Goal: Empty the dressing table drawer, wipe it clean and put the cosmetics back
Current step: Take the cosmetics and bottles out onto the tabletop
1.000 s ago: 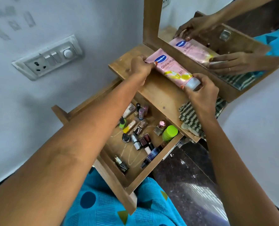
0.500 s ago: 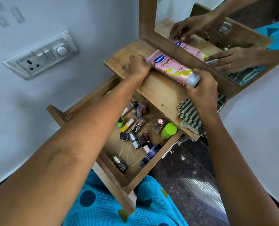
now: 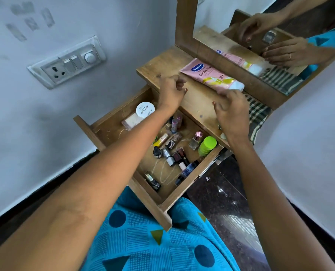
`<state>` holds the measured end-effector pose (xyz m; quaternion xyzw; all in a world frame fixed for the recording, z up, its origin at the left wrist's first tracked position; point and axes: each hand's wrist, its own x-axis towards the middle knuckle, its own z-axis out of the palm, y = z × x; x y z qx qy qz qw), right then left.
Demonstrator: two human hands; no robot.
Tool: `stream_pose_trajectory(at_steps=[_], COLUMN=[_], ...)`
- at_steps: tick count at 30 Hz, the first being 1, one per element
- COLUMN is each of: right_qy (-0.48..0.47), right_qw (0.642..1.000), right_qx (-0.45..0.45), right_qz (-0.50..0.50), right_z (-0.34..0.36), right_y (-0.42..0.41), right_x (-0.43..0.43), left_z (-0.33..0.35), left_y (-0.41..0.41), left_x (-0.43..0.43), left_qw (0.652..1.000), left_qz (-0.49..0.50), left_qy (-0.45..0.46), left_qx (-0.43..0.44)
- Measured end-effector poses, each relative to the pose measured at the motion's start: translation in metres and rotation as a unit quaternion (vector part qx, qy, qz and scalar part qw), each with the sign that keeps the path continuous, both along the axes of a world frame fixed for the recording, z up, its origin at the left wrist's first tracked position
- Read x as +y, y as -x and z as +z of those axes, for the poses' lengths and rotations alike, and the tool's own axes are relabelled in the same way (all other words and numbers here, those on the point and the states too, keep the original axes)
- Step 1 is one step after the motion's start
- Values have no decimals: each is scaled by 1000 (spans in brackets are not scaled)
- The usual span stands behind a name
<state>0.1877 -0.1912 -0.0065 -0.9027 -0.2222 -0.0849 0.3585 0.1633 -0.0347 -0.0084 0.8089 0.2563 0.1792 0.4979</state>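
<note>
Head view looks down along both bare forearms to a wooden dressing counter (image 3: pixel 162 67) set against a pale wall. Far left on the wall sits a white switch panel (image 3: pixel 67 61). Right of it the drawer (image 3: pixel 104 132) stands pulled out below the counter, over the person's blue patterned garment (image 3: pixel 143 241). At its back left corner lie a white round jar (image 3: pixel 145 110) with print on its lid and, just beside it, a pale pink box (image 3: pixel 132 120). The left forearm crosses above the drawer, and the left hand (image 3: pixel 171 92) hovers over the counter's front edge with fingers loosely curled, holding nothing. Under and right of that arm the drawer floor is strewn with small cosmetics (image 3: pixel 172 153): nail polish bottles, lipsticks and little tubes. A lime green round container (image 3: pixel 207 145) lies at the drawer's right side beside a pink-capped bottle (image 3: pixel 198 135). On the counter, a pink lotion tube (image 3: pixel 209 75) lies flat just in front of the mirror frame, its white cap pointing right. The right hand (image 3: pixel 231 112) hangs over the counter just before that cap, fingers relaxed and slightly bent, gripping nothing; whether the fingertips touch the cap cannot be told. Right of the hand a striped cloth (image 3: pixel 258 114) lies bunched on the counter's right end and droops over the edge. The mirror (image 3: pixel 260 22) behind reflects both hands.
</note>
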Motion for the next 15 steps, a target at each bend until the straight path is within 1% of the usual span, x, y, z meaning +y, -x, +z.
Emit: stream_pose_trajectory(at_steps=[3,7,10,13,15], right_qy=[-11,-21,-18,-20,-8], right_qw=[999,998,999,998,995], right_qx=[22,28,50,50,57], right_qz=[22,43,9,-45,-87], right_z=[-10,-31,-47,-60,-67], right_y=[27,62,84,103,110], right_x=[1,-4,-12,-21,-25], left_z=[-10,-34,-55,-74,-83], left_y=[26,54,68,74,75], left_x=[-14,-34,-45,-52,-55], left_qw=[999,999,999,995,993], left_qz=[12,1,-26,-61,-77], left_qy=[20,36,28,23,19], left_qx=[-32,-23,18,71,89])
